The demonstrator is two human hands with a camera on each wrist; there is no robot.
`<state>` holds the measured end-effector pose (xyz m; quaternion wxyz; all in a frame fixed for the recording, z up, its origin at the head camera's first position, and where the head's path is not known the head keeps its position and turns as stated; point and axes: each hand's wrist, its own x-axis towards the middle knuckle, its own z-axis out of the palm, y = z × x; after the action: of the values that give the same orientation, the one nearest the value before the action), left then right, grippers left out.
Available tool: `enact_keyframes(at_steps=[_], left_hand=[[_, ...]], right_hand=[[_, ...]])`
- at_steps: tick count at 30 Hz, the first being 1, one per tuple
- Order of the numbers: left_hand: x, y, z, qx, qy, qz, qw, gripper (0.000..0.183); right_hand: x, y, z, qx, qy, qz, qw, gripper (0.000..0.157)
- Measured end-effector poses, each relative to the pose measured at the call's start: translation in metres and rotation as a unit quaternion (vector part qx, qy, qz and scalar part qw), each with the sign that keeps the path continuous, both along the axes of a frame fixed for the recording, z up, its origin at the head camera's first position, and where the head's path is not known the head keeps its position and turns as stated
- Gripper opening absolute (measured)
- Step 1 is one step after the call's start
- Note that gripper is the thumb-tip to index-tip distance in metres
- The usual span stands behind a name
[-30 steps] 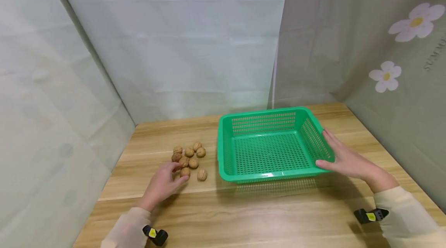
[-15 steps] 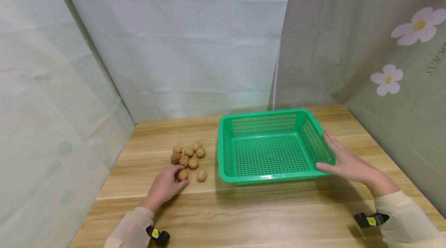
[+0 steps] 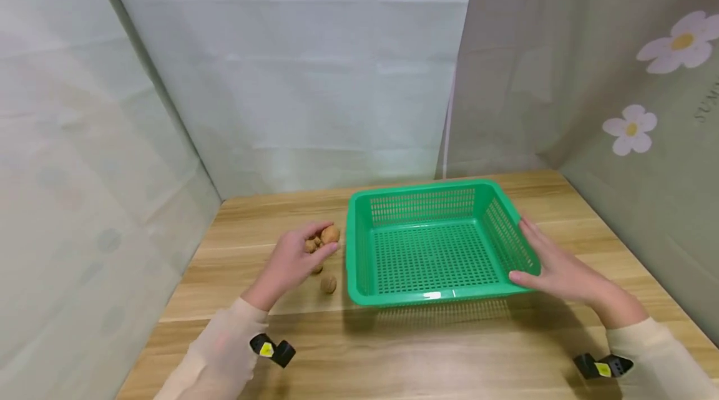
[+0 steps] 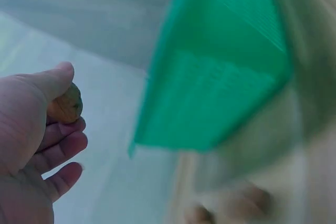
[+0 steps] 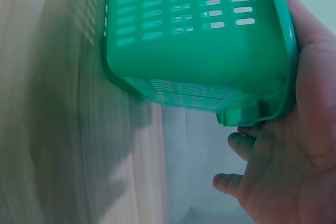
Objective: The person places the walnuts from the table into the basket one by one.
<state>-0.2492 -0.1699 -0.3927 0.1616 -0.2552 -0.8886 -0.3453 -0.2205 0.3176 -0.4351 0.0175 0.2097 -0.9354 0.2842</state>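
Observation:
A walnut (image 3: pixel 330 234) is pinched between the thumb and fingers of my left hand (image 3: pixel 289 266), just left of the green basket (image 3: pixel 432 297). In the left wrist view the walnut (image 4: pixel 68 104) shows between thumb and fingers, with the other fingers loosely bent below. One loose walnut (image 3: pixel 328 284) lies on the table near the basket's left side; several more are partly hidden behind my left hand. My right hand (image 3: pixel 564 272) holds the basket's right side near the front corner, thumb at the rim. The basket holds nothing visible.
The wooden table (image 3: pixel 427 356) ends at a pale cloth backdrop (image 3: pixel 314 107). A flowered grey cloth (image 3: pixel 590 200) hangs at the right, a pale patterned one (image 3: pixel 112 169) at the left.
My left hand has taken hold of a walnut from the group and lifted it, moving away and rightward toward the basket. My right hand has stayed at the basket's right side.

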Motion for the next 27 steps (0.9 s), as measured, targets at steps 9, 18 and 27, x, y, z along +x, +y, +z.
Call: enact_keyframes(at_steps=[9, 18, 27], left_hand=[[-0.043, 0.070, 0.042, -0.027, -0.057, -0.080, 0.9948, 0.045], [-0.093, 0.121, 0.021, -0.054, -0.153, -0.126, 0.9787, 0.042], [-0.111, 0.146, -0.017, -0.134, -0.216, -0.146, 0.9562, 0.050]], right_hand=[[0.015, -0.005, 0.000, 0.006, 0.008, 0.000, 1.000, 0.106], [0.025, -0.010, -0.002, -0.005, 0.014, 0.004, 1.000, 0.106], [0.032, -0.013, 0.001, -0.004, 0.016, 0.008, 1.000, 0.104]])
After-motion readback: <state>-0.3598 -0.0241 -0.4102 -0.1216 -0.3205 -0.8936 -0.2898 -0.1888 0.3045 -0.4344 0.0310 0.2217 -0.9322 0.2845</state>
